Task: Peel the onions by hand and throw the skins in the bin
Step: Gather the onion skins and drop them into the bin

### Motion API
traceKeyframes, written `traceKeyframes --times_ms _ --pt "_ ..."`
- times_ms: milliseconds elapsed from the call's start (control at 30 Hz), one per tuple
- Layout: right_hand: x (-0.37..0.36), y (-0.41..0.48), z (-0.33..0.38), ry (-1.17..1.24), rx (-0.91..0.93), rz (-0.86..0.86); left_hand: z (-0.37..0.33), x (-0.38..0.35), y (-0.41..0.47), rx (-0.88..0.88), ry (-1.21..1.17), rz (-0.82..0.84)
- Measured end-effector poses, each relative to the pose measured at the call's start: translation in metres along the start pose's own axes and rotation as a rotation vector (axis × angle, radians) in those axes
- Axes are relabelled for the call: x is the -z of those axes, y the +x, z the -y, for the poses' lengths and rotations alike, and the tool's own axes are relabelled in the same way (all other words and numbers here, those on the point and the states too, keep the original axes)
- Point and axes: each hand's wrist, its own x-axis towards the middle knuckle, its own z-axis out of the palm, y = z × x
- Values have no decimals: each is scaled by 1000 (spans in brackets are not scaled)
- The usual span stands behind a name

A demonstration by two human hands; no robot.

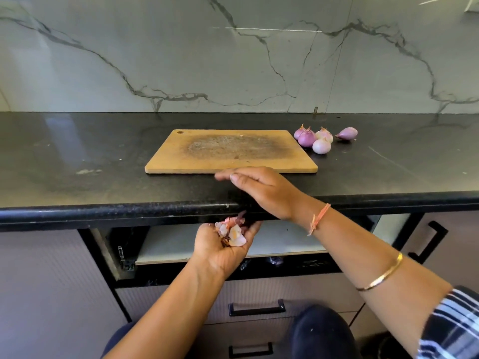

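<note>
Onion skins [233, 234] are cupped in the left hand [220, 253] below the bench [90, 156] edge — seemingly to catch scraps swept by the right hand [264, 193], its grip spread flat; peeled onions [315, 140] lie beside the board [228, 151].

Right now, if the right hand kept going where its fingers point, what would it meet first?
Probably the cutting board, just ahead of the right hand, though the hand might pass above it.
</note>
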Motion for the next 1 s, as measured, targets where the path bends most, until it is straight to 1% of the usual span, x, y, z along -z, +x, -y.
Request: traceKeyframes --times_ms 33,100,167,233,300,333,400,433,500,533,567,600,633,667,733,767,800,833,900,933,967,1000 --pt "2 4 -2 -67 -44 28 0 0 1 1 -3 14" --pt "-1 6 -3 -218 -66 129 -2 1 2 7 -24 23" --pt "-13 1 1 -344 -8 223 -2 2 0 4 -43 40" --pt "-28 -9 6 -372 99 234 6 -3 -8 -53 -107 64" --pt "-36 -23 12 -276 164 176 16 -7 -13 -199 -207 131" --pt "-38 -29 15 -177 177 125 16 -5 -12 -213 -230 125" --pt "-37 -38 17 17 204 -27 11 1 -5 -82 -208 144" --pt "-36 -39 15 47 215 -125 7 4 -2 -22 -176 142" --pt "-34 -35 4 -39 183 -295 2 6 1 21 -96 114" --pt "-34 -33 0 -127 131 -334 1 9 4 24 -63 74" --pt "-37 -32 -3 -244 95 -339 1 11 3 48 -62 107" --pt "-41 -33 -5 -344 100 -335 3 10 0 77 -60 157" --pt "-48 -36 -7 -386 137 -333 6 8 -4 91 -51 209" --pt "-54 -40 -5 -361 187 -339 10 7 -5 70 -57 268" --pt "-65 -49 -1 -227 282 -370 19 7 -5 -81 -79 241" --pt "-68 -51 -2 -203 311 -409 21 7 -5 -157 -58 218" --pt "-70 -50 -4 -221 304 -448 22 10 -3 -186 -54 231" --pt "-69 -49 -6 -263 270 -478 23 12 -1 -167 -70 261" --pt "-67 -45 -9 -319 214 -463 22 18 4 -113 -73 227" --pt "-66 -47 -12 -293 225 -444 22 21 7 -116 -59 227" --pt "-65 -50 -11 -215 249 -442 21 21 8 -101 -37 270" --pt "-63 -55 -10 -107 268 -477 23 21 8 -66 -44 338"
